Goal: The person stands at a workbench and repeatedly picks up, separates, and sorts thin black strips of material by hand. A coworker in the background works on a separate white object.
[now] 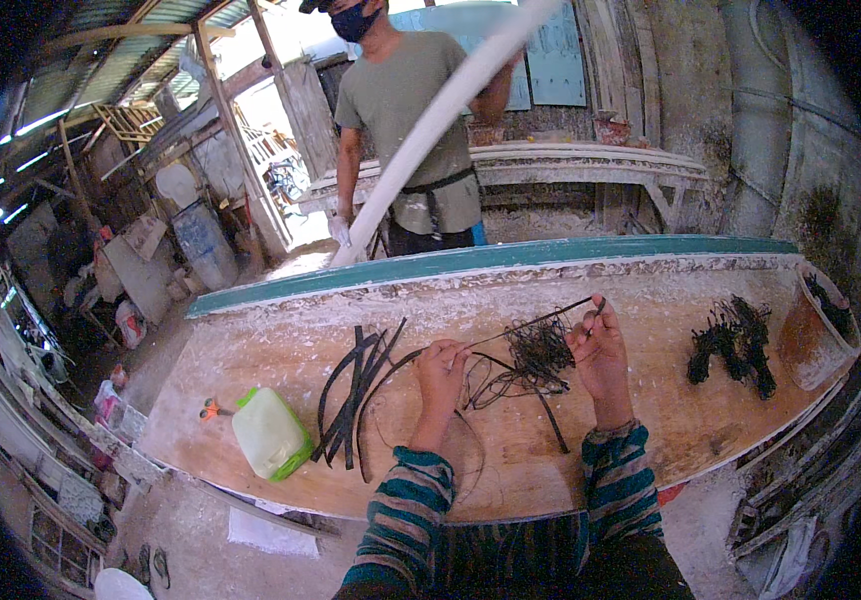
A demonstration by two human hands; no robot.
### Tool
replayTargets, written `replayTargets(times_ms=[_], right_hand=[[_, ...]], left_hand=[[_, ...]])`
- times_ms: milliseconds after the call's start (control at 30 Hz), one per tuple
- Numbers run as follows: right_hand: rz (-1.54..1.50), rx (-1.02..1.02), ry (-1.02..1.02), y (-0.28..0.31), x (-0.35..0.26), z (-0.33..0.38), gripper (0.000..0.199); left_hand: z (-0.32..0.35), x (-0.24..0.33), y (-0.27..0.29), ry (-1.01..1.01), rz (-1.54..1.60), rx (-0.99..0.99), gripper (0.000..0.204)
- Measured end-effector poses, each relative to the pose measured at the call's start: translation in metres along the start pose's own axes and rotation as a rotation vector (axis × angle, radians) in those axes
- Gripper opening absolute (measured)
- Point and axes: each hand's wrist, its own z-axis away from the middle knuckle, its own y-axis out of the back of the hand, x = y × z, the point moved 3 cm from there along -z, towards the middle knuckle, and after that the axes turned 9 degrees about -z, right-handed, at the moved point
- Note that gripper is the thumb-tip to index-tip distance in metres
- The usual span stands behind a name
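Over the wooden table my left hand [443, 372] pinches one end of a thin dark strip [531, 323]. My right hand [601, 350] grips its other end higher up, so the strip runs slanting between them. Behind and below it lies a loose tangle of thin black cord [541, 352]. A longer black band [554, 422] curves across the table beneath my hands. Left of my left hand, several flat black strips [349, 395] lie crossed in a pile. Fine dark strands loop on the wood near my left wrist.
A pale container with green ends [273, 435] and orange-handled scissors [214, 409] lie at the left. To the right are black cord bundles [736, 345] and a tilted brown bucket [819, 335]. A green board [491, 262] edges the far side; a co-worker [411, 130] holds a long white piece beyond.
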Motion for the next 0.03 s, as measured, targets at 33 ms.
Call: replayTargets(times_ms=[33], right_hand=[[0.000, 0.000, 0.001, 0.0004, -0.0003, 0.0002, 0.036]], left_hand=[[0.0002, 0.0026, 0.0011, 0.009, -0.012, -0.009, 0.012]])
